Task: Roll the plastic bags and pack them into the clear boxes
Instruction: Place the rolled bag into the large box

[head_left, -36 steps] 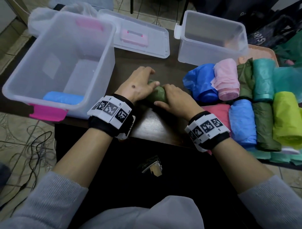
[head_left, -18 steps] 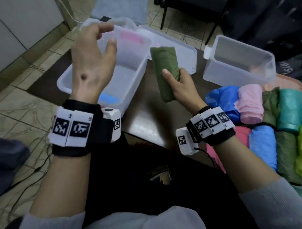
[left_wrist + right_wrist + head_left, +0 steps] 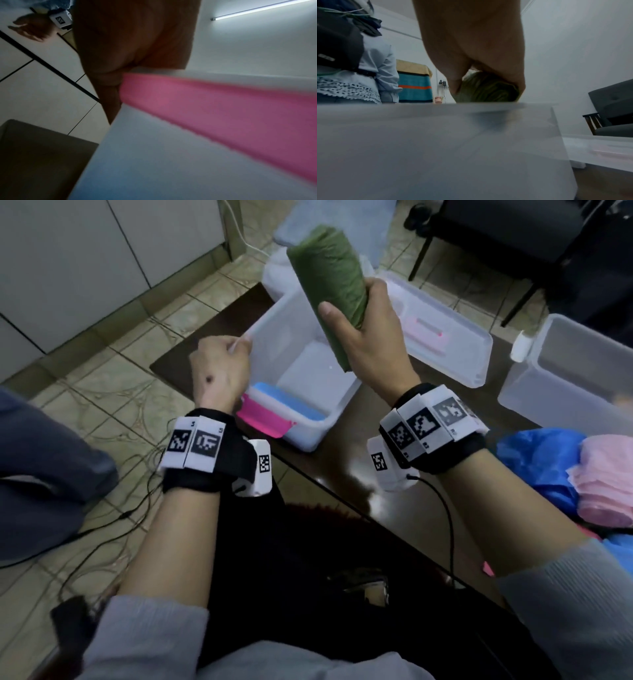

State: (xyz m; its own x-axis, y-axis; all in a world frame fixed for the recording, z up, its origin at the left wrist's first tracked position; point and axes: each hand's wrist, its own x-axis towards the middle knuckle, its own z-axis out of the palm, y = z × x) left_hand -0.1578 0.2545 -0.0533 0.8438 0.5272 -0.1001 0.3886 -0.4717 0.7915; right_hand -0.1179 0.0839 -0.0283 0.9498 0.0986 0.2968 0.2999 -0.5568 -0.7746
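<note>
Right grip [image 3: 368, 344] curls round the green roll [image 3: 329, 282], held tilted above the box [image 3: 308, 436]; left grip [image 3: 219, 371] pinches the box's rim. Best to lay the roll flat beside the blue roll [image 3: 284, 402], keeping it squeezed so it stays wound.

— Boxes?
— Two clear boxes: one [image 3: 301, 313] my left hand [image 3: 219, 374] grips by the rim, a second [image 3: 565, 381] at the far right. One lid [image 3: 455, 347] lies between them.
— Rolls?
— Four in view: one green roll [image 3: 329, 278] in my right hand [image 3: 373, 350], one light blue roll [image 3: 291, 402] inside the first box, one blue [image 3: 541, 460] and one pink [image 3: 606, 484] on the table [image 3: 342, 474].
— Wristbands?
— Two, one per wrist.
</note>
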